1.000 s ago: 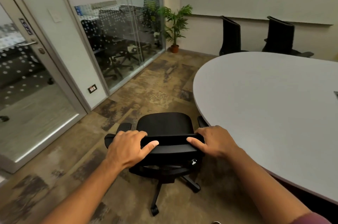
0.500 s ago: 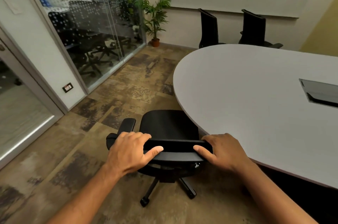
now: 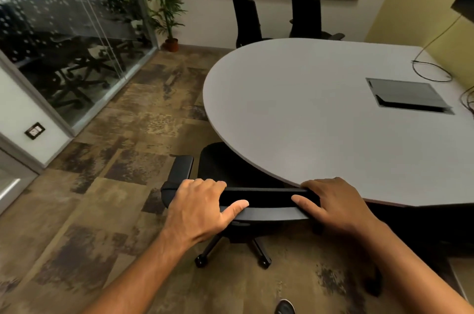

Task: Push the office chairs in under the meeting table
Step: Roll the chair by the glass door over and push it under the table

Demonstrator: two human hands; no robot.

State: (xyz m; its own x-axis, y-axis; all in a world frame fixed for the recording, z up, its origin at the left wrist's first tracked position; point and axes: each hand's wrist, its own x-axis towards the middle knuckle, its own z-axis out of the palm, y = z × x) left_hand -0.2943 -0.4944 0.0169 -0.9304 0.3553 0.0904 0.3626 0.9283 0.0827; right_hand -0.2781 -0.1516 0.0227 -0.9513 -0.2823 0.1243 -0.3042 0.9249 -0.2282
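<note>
Both hands grasp the top edge of the office chair's backrest (image 3: pixel 261 198): the left hand (image 3: pixel 200 208) is wrapped over its left end with the thumb stretched along the rear face, the right hand (image 3: pixel 333 203) over its right end, each grip closed on the rail. Compared with a second ago, the chair (image 3: pixel 218 167) has rolled forward and to the right, so the seat that lay fully in the open is now partly hidden beneath the rounded end of the grey surface (image 3: pixel 320 119), and the right hand touches or nearly touches that edge. The left armrest (image 3: pixel 180 171) is outside the rim. Judging by this, the chair is most of the way in; a short further push should seat it. Two more chairs (image 3: pixel 277 16) stand at the far side by the wall.
</note>
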